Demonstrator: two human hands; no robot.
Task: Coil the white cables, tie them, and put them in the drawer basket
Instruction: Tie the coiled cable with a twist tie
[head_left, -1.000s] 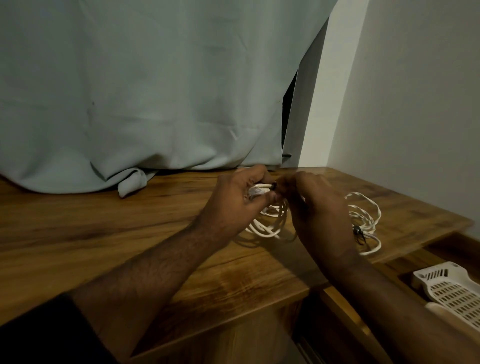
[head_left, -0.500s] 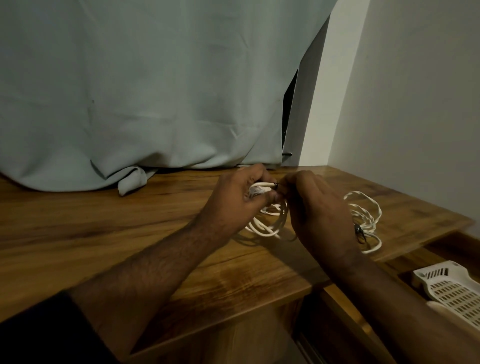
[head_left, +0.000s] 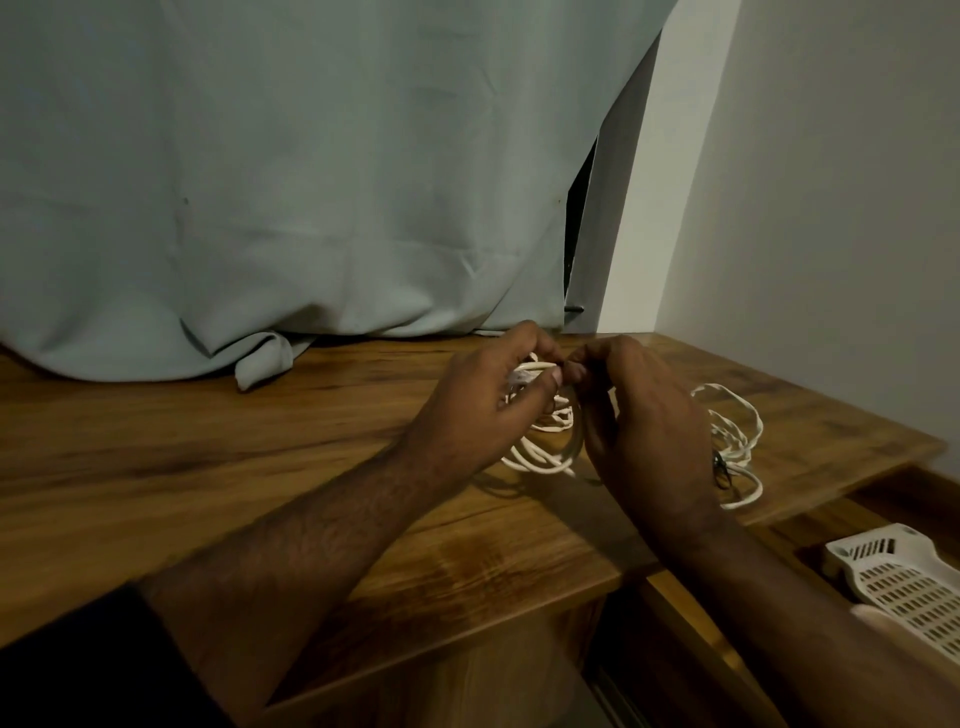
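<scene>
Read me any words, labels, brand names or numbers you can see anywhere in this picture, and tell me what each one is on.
None: no readable text shows in the head view.
The white coiled cable held by the left hand and right hand: no print visible.
The second white cable bundle on the wooden tabletop: no label visible.
The white perforated plastic basket: plain.
The grey-green curtain: plain.

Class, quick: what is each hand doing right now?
Left hand: grips the coiled white cable.
Right hand: fingers curled, pinching at the same coil's top.
</scene>
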